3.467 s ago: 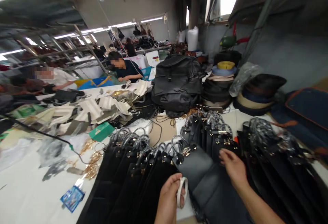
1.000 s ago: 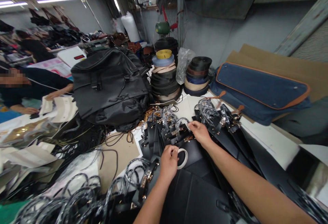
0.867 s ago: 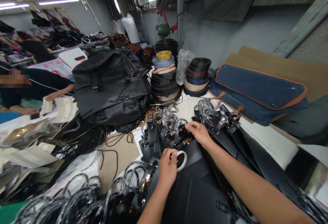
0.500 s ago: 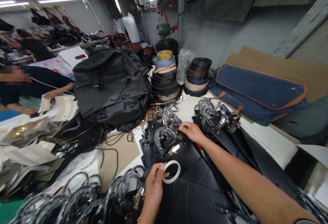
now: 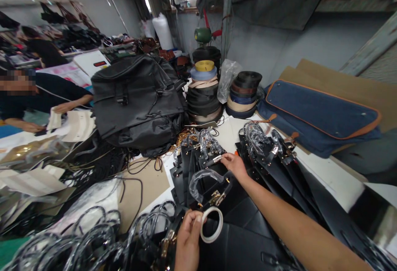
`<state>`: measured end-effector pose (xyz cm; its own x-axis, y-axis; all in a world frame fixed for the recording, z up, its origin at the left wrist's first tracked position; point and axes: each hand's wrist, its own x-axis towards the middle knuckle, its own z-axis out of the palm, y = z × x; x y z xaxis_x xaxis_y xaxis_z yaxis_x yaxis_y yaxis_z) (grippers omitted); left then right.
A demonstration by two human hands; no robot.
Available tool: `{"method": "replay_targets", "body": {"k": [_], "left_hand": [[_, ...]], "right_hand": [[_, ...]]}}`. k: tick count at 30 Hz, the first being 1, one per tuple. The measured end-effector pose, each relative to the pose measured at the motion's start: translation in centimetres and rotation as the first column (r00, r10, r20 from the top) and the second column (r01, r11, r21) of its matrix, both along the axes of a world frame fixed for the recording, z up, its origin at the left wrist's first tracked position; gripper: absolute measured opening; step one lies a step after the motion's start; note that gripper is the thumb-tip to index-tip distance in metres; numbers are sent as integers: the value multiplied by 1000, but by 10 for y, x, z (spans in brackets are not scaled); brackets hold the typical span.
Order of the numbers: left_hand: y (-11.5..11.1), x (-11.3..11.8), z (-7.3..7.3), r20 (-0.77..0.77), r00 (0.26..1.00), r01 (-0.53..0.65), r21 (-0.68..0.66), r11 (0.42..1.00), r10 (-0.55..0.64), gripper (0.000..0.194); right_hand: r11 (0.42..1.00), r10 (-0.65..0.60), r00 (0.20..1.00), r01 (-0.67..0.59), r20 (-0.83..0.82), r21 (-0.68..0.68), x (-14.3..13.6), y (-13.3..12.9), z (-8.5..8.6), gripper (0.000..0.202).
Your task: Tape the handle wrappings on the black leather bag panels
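Observation:
My left hand (image 5: pixel 188 238) is closed on a roll of white tape (image 5: pixel 211 224), its ring upright over black leather bag pieces (image 5: pixel 238 242). Farther forward, my right hand (image 5: pixel 235 164) has its fingertips pinched at the end of a shiny metal clasp (image 5: pixel 214 161) on one of the stacked black pieces. Between my hands, a curved handle (image 5: pixel 196 186) in clear plastic wrap rises from the nearest piece. Below that handle is a gold-coloured clasp (image 5: pixel 218 197). More wrapped handles (image 5: pixel 209 142) crowd the far end of the stack.
A second stack of black pieces with wrapped handles (image 5: pixel 254 136) lies to the right. A large black bag (image 5: pixel 136 101), strap rolls (image 5: pixel 203 101) and a blue bag (image 5: pixel 322 107) stand behind. Looped handles (image 5: pixel 93 233) fill the front left. A co-worker (image 5: pixel 58 93) handles pale pieces at left.
The nearest piece's wrapped handle and clasp have come closer to me. My right hand has shifted slightly and now touches the clasp behind it. The tape roll stays in my left hand.

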<state>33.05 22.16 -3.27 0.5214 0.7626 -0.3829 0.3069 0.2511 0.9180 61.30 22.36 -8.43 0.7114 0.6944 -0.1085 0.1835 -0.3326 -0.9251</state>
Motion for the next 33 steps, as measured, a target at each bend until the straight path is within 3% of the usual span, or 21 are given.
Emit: {"method": "replay_targets", "body": {"k": [10, 16, 23, 28, 33], "left_hand": [[0, 9, -5, 26, 990, -136, 8, 991, 136, 41], [3, 9, -8, 18, 991, -134, -6, 991, 134, 41], [5, 9, -12, 40, 991, -129, -59, 990, 132, 38], [5, 12, -15, 85, 974, -199, -124, 972, 210, 35], [5, 12, -21, 85, 968, -223, -151, 963, 237, 36]], "right_hand": [[997, 56, 990, -49, 126, -52, -4, 1, 1, 21], [995, 92, 986, -87, 140, -45, -5, 1, 2, 20], [973, 232, 967, -232, 106, -9, -3, -12, 18, 21], [975, 222, 972, -220, 74, -41, 3, -6, 8, 25], [980, 186, 975, -176, 117, -96, 3, 6, 1, 16]]}}
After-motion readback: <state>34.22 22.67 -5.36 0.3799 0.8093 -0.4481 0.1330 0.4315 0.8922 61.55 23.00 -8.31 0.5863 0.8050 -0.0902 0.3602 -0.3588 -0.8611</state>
